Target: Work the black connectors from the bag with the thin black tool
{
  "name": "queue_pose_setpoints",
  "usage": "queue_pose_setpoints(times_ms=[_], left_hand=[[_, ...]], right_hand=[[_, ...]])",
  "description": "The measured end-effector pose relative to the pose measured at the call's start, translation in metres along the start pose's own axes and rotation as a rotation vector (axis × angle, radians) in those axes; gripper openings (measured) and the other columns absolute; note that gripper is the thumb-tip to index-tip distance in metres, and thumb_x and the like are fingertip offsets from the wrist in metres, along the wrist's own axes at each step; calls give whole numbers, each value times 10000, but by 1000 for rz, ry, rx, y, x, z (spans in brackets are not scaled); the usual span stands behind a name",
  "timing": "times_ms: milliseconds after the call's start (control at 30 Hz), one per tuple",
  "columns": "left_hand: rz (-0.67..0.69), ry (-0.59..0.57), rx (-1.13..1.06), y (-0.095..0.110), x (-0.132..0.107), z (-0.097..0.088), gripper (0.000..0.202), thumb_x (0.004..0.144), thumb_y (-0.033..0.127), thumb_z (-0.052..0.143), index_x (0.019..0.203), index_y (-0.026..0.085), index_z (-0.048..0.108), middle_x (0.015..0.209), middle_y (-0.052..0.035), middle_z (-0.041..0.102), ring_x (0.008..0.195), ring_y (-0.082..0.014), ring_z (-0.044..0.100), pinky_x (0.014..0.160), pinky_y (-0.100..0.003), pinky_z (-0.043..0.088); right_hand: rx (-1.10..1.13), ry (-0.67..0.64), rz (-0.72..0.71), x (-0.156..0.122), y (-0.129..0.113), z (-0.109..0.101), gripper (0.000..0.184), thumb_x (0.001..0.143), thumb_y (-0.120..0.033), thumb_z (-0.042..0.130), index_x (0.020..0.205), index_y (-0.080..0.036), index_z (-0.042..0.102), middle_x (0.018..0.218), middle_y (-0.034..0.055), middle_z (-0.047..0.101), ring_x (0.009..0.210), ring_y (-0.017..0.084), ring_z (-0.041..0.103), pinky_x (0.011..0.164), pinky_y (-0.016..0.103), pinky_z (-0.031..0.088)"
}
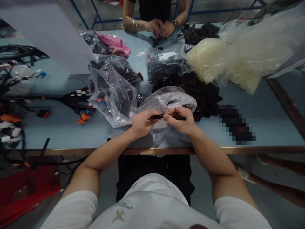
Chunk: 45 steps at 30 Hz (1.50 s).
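Table edge (152, 150) close below, left hand (142, 123) and right hand (178, 119) grip a black pen (175, 118).

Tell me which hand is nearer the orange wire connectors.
Left. The left hand is apart from the orange wire connectors, to their right as seen; the right hand is farther right, beyond it.

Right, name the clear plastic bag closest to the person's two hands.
The crumpled clear plastic bag with a printed label, directly under the left hand and right hand, which grip a black rod; the bulging clear bag of dark parts lies further left.
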<state>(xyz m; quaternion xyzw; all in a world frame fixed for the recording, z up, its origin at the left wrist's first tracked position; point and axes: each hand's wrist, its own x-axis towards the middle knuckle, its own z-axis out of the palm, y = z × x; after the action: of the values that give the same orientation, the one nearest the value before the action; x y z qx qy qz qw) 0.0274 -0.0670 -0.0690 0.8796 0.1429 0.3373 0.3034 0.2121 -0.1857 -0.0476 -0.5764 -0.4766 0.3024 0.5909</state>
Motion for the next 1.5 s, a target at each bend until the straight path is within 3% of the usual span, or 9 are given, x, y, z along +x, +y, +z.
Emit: queue_pose_setpoints(times_ms=[133, 367, 500, 733, 1033, 1233, 1300, 1400, 1500], left_hand=[[2, 0, 29, 1, 0, 1, 262, 1044, 456, 679, 1061, 214, 780, 942, -43, 833, 789, -148, 770, 742, -243, 594], [-46, -7, -18, 6, 4, -5, 318, 1051, 511, 660, 1090, 224, 791, 962, -49, 841, 818, -153, 786, 753, -236, 596], [-63, -7, -19, 7, 4, -7, 320, 1041, 519, 675, 1075, 222, 793, 970, -49, 843, 820, -152, 789, 754, -232, 597], [-20, -2, -31, 5, 4, -6, 249, 1041, 452, 699, 1105, 230, 792, 982, -49, 846, 843, -156, 802, 766, -233, 608], [-7, 9, -56, 7, 3, -5, 273, 1043, 471, 687, 1104, 228, 798, 973, -46, 850, 840, -164, 809, 776, -246, 625], [-60, 23, -71, 8, 3, -9, 318, 1030, 520, 697, 1092, 218, 774, 1000, -51, 853, 846, -159, 814, 754, -229, 619], [-56, 23, -78, 8, 4, -10, 306, 1027, 511, 705, 1097, 219, 769, 1000, -48, 852, 824, -151, 813, 749, -221, 624], [-64, 19, -67, 9, 4, -9, 326, 1015, 532, 717, 1102, 222, 766, 996, -39, 852, 798, -145, 815, 752, -219, 636], [-61, -11, -90, 13, 3, -12, 414, 999, 605, 707, 1140, 217, 749, 990, -41, 855, 811, -158, 832, 751, -225, 650]], right_hand=[[-17, -28, -50, 0, 1, 0, 185, 812, -342, 787, 709, -231, 681, 688, -1, 690, 611, 135, 576, 562, 286, 473], [104, -9, -68, 2, -1, -3, 279, 829, -439, 816, 728, -254, 633, 672, -7, 676, 664, 178, 653, 658, 350, 554], [121, -1, -112, 1, 2, -3, 247, 853, -394, 808, 741, -249, 641, 692, -5, 680, 643, 168, 644, 637, 341, 532], [66, 4, -82, 1, 4, -3, 291, 834, -453, 814, 723, -255, 632, 686, -5, 677, 685, 184, 661, 696, 376, 565], [75, -38, -76, 0, 8, -3, 331, 872, -529, 797, 740, -262, 654, 678, -6, 667, 656, 181, 638, 659, 366, 543], [89, 41, -200, 4, 3, -13, 454, 1028, -607, 598, 732, -268, 662, 776, 31, 681, 775, 212, 698, 820, 418, 608], [-62, 6, -212, 7, -1, -14, 438, 1034, -615, 589, 797, -268, 710, 810, 43, 714, 806, 214, 701, 843, 407, 593], [-276, -127, -201, 12, -8, -16, 405, 926, -665, 733, 879, -265, 776, 790, 34, 753, 769, 203, 687, 796, 361, 573], [-293, -251, -218, 10, -16, -27, 396, 886, -647, 784, 826, -256, 791, 693, 17, 734, 636, 171, 643, 677, 324, 543]])
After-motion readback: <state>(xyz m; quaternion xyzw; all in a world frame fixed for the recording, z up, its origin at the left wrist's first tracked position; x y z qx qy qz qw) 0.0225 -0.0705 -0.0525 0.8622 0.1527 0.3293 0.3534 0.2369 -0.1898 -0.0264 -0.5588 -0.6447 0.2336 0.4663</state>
